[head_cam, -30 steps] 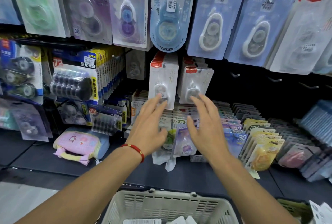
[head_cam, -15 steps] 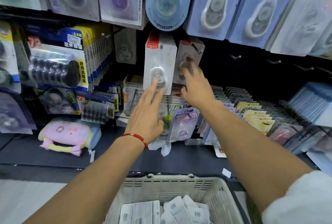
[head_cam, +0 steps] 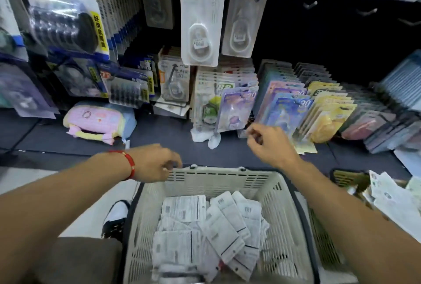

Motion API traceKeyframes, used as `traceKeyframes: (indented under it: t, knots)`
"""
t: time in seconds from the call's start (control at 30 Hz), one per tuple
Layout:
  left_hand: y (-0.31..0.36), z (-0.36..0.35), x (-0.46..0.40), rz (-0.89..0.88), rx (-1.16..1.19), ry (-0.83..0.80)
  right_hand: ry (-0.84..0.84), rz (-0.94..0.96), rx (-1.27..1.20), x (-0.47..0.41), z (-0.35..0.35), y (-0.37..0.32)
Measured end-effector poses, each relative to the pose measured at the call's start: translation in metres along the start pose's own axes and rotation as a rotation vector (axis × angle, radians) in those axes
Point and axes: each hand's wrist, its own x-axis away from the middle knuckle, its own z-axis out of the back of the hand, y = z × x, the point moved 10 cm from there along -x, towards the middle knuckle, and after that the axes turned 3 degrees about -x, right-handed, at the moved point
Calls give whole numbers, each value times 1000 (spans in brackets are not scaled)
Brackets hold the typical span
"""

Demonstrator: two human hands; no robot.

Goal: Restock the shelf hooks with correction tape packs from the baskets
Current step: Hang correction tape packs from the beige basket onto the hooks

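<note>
Correction tape packs lie jumbled in basket; left hand and right hand seemingly empty, loosely curled, so overlapping packs risk snagging.

Place: a stationery shop aisle.
Upper centre: white carded packs are hung on hooks; bare hooks are seen at upper right.
Middle right: upright rows of coloured carded packs are stood on the dark shelf.
Price stickers: one is seen on a hung pack.
Bottom centre: a shopping basket is filled with white packs.
</note>
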Motion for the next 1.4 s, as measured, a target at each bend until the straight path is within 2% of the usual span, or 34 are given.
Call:
traceKeyframes:
  t: [0.07,0.13,0.17,0.23,0.33,0.47,0.63,0.87,0.97,1.07,1.23,1.33,1.4]
  knots:
    - [-8,-43,6,38,-13,-102,-313,-104,124,34,-56,35]
    - [-11,-74,7,92,44,-129,-638,-222,251,78,-110,72]
    - [-8,-87,7,114,89,-121,-748,-270,271,100,-132,87]
    - [4,-114,6,158,214,-65,-825,-374,254,138,-162,110]
    - [29,-159,8,258,465,42,-719,-496,229,173,-190,125]
    - [65,-207,8,301,669,52,-559,-470,244,183,-217,105]
    - [79,-216,1,340,766,103,-476,-672,-54,195,-237,103]
    - [83,-209,3,371,873,178,-401,-766,-277,201,-244,109]
    - [87,-205,4,358,851,179,-397,-766,-341,199,-239,108]
    - [88,-193,1,318,726,214,-328,-783,-483,192,-220,107]
    - [105,-168,-10,121,549,287,-229,-804,-703,169,-170,92]
    - [118,-165,-16,34,319,270,-303,-828,-943,162,-155,70]
    - [116,-159,-16,25,217,324,-385,-848,-1059,161,-151,57]
